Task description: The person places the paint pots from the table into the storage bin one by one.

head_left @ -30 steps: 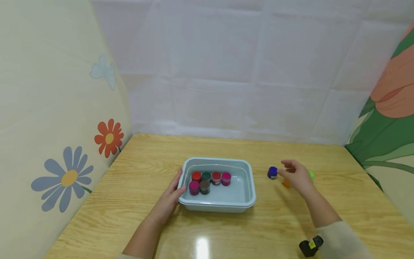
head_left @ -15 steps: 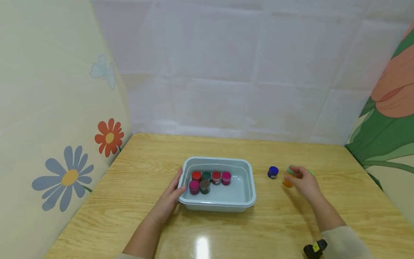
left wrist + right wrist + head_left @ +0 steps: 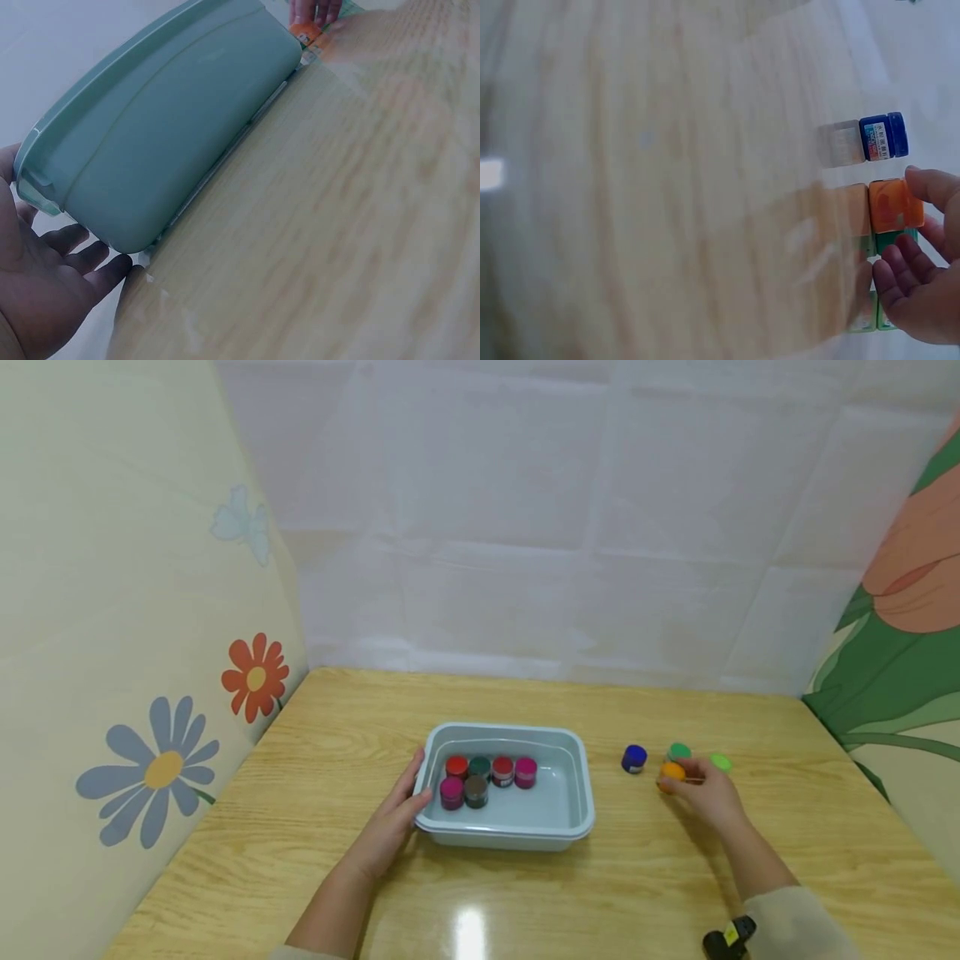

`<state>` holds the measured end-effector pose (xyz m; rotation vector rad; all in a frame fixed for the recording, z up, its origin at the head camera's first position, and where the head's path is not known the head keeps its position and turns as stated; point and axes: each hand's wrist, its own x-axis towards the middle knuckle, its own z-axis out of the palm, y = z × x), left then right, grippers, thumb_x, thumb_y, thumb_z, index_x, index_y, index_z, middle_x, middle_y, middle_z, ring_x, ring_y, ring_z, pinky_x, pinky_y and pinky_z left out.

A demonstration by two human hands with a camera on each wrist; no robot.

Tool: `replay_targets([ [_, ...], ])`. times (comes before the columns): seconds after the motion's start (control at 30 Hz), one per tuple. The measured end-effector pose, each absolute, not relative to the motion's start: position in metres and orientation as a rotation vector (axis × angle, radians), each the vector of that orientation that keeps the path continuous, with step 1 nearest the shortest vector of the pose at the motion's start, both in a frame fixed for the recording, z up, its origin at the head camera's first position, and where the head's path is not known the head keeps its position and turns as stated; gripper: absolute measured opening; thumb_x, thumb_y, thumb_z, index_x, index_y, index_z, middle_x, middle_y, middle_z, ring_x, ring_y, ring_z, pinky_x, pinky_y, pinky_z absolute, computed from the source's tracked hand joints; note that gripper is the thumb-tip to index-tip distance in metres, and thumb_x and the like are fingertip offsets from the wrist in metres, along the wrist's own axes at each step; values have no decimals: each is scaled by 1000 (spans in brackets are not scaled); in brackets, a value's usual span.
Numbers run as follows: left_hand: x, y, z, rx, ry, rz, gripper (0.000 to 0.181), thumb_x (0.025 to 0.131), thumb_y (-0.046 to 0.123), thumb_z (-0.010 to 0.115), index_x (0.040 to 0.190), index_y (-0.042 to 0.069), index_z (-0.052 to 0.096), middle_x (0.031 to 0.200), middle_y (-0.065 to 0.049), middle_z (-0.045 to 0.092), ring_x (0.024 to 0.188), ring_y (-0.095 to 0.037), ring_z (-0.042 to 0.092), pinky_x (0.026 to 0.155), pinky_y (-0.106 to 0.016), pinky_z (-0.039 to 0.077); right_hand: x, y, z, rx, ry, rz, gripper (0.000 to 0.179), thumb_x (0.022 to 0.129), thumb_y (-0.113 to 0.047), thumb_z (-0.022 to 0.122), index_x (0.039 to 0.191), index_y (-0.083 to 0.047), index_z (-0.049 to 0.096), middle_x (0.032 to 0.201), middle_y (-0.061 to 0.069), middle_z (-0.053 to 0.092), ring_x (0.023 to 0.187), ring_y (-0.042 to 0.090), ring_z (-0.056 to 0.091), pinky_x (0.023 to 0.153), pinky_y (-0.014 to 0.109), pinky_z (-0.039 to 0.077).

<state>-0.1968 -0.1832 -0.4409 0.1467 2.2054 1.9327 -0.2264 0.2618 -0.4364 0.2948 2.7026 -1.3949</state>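
Pinching the orange jar right of the tray, the right hand is crowding the green jar just beyond; a stray fingertip could be knocking that neighbour over. The left hand is gripping the tray's left end.

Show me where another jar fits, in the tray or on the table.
Free: the tray, right of its six jars; the table between tray and right forearm, and behind the tray. Crowded: the tray's left; around the right hand, with orange jar, green jar and lime jar.
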Motion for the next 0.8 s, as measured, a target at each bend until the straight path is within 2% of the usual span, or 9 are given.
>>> replay_targets([
  [0.33,-195,-183,-440,147,2198,1941,65,102,27,43,159,26,10,167,-2,-2,153,-33,-7,120,-60,5,-227,262,-438,279,2734,-1357,65,94,-31,65,139,9,41,132,30,50,120,41,50,99,49,45],
  [0.67,-196,-183,-440,142,2206,1933,66,102,27,43,159,26,10,167,-1,-1,153,-33,-7,120,-59,5,-224,258,-429,277,2701,-1392,69,94,-34,64,142,7,38,139,30,46,125,42,46,105,52,41],
  [0.8,-196,-183,-440,153,2205,1939,66,102,27,43,159,25,10,167,-3,-2,153,-33,-8,120,-59,5,-224,255,-424,241,2730,-1384,71,93,-38,65,143,6,39,139,28,47,125,39,48,101,45,46],
])
